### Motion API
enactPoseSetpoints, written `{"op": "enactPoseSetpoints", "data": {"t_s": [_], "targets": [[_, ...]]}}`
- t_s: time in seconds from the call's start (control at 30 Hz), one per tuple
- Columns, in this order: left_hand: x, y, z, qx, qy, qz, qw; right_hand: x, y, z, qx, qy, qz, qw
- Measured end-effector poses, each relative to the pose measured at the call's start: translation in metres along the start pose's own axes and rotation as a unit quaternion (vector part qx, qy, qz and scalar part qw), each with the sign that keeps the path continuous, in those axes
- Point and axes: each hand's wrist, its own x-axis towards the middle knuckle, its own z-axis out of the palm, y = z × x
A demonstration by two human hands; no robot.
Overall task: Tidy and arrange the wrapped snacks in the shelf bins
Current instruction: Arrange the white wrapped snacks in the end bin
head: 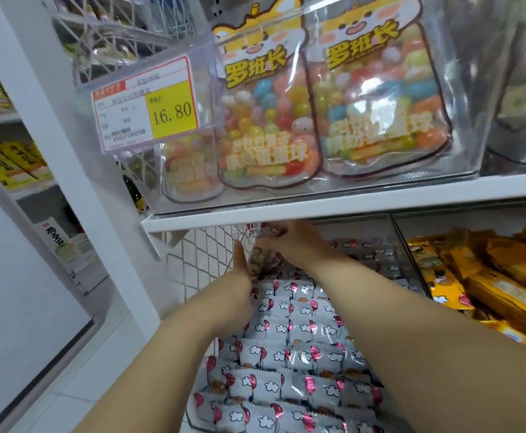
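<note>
A lower shelf bin [202, 260] with a white mesh side holds several rows of small white wrapped snacks [290, 345] printed with pink balloons and clouds. At the bin's far left corner, just under the upper shelf board, both hands meet on a small stack of these snacks [260, 260] stood on edge. My left hand [240, 270] presses flat against the stack's left side, thumb up. My right hand [290, 242] curls over the stack's top and right side. The far ends of the fingers are blurred.
The white shelf board [349, 201] hangs low over the hands. Above it, clear bins hold bags of coloured candy balls [271, 120] and a 16.80 price tag [149, 104]. Yellow snack packs [490, 282] fill the bin to the right. A white upright post [77, 151] stands left.
</note>
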Motion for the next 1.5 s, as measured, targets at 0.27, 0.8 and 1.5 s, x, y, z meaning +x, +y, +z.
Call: {"op": "enactPoseSetpoints", "data": {"t_s": [0.27, 0.8, 1.5], "targets": [[0.0, 0.004, -0.001, 0.004, 0.022, -0.002, 1.0, 0.008, 0.001, 0.018, -0.09, -0.106, -0.025, 0.99], [-0.003, 0.004, 0.0, 0.02, 0.026, -0.023, 0.999, 0.003, 0.004, 0.013, -0.269, -0.203, -0.036, 0.941], [0.014, 0.025, 0.009, -0.018, 0.041, -0.027, 0.999, -0.081, -0.018, -0.071, -0.404, -0.286, 0.052, 0.868]]}}
